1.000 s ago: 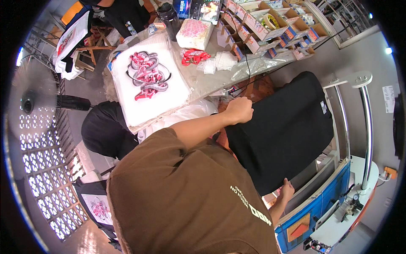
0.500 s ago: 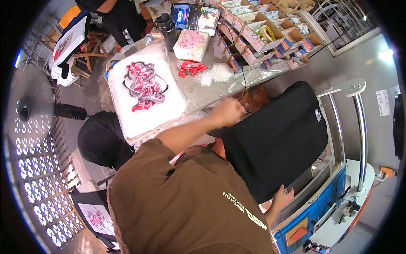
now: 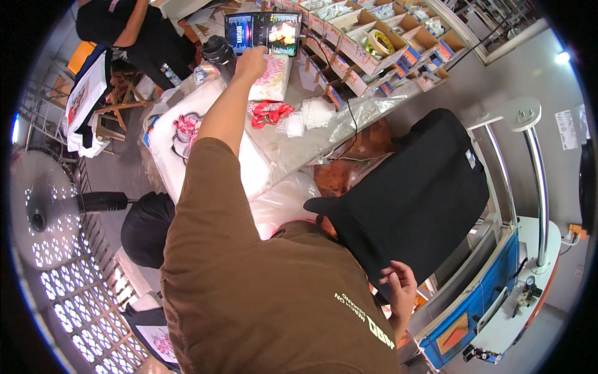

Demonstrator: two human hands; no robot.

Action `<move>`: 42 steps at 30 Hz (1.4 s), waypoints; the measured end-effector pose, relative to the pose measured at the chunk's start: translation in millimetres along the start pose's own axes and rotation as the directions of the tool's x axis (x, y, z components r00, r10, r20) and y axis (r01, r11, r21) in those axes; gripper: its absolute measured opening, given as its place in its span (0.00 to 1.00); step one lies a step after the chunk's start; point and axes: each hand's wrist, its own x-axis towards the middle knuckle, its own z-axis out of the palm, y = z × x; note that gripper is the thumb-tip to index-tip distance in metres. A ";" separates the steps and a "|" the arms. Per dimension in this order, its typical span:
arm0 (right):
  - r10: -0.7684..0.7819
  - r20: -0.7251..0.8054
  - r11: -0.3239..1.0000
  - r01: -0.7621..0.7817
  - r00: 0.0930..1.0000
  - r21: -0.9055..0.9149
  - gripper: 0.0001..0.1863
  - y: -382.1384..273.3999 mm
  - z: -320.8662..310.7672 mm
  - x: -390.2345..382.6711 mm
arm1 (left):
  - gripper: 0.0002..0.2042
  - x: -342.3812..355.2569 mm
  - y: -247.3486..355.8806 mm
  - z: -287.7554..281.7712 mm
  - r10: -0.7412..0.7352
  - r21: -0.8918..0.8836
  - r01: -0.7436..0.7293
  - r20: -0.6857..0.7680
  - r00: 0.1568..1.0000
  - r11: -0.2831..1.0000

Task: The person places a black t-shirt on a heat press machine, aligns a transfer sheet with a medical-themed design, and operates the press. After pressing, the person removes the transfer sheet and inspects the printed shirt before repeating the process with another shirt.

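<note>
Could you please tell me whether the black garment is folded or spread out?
Spread out: the black garment lies broad and mostly smooth, with a flap jutting out at its left. Any folds underneath are hidden.

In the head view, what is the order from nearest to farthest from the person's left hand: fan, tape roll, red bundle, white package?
From the left hand:
1. White package, just beside it.
2. Red bundle, below the package in the picture.
3. Tape roll, to the right.
4. Fan, at far left.
</note>
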 end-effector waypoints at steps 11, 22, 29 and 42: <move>0.074 -0.163 0.986 -0.096 0.984 -0.135 0.16 22.8 27.4 -3.5 | 0.19 21.1 -2.4 22.3 -0.081 0.077 0.079 0.032 0.996 0.994; 0.073 -0.110 0.954 -0.102 0.991 -0.281 0.17 18.5 21.4 14.0 | 0.09 15.0 -3.5 14.2 -0.060 0.103 0.060 0.000 0.998 0.993; 0.048 -0.119 0.962 -0.078 0.992 -0.262 0.17 21.4 12.7 9.7 | 0.10 -3.0 40.4 -41.5 0.065 -0.397 -0.088 -0.071 0.995 0.914; -0.169 -0.441 0.972 0.075 0.881 -0.223 0.10 12.0 -50.1 38.9 | 0.05 -347.6 381.2 17.2 0.669 -0.745 0.448 0.655 0.352 0.494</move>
